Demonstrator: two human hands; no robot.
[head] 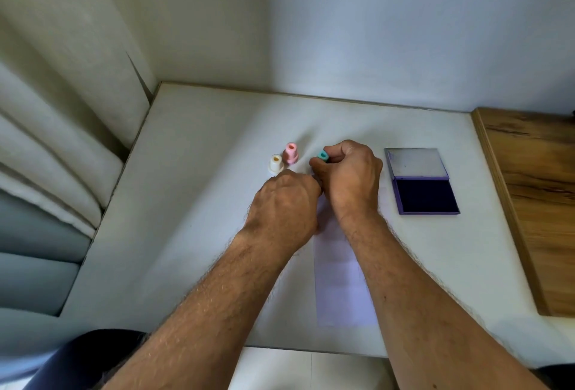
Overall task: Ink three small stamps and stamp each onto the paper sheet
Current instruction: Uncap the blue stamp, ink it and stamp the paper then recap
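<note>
At the left edge of the frame, pale curtain folds [56, 147] hang beside a white table [193, 234] set into a corner of plain walls. Left of centre, a cream stamp [276, 164] stands upright on the tabletop, with a pink stamp [291, 153] upright just beside it and slightly farther back. In the middle of the frame, a person's left hand [284, 203] is curled with its knuckles up, its fingertips hidden against the right hand; whether it grips anything cannot be told. Touching it, the right hand [350, 176] closes its fingers around a teal stamp [322, 156], whose top end pokes out toward the upper left between thumb and fingers. Beneath and below the hands, a paper sheet [339, 290] lies flat on the table, running down toward the near edge between the two forearms. Right of the hands, an open ink pad [424, 195] rests on the table, its lid folded back and its dark pad exposed. At the far right, a wooden surface [535, 203] adjoins the table.
</note>
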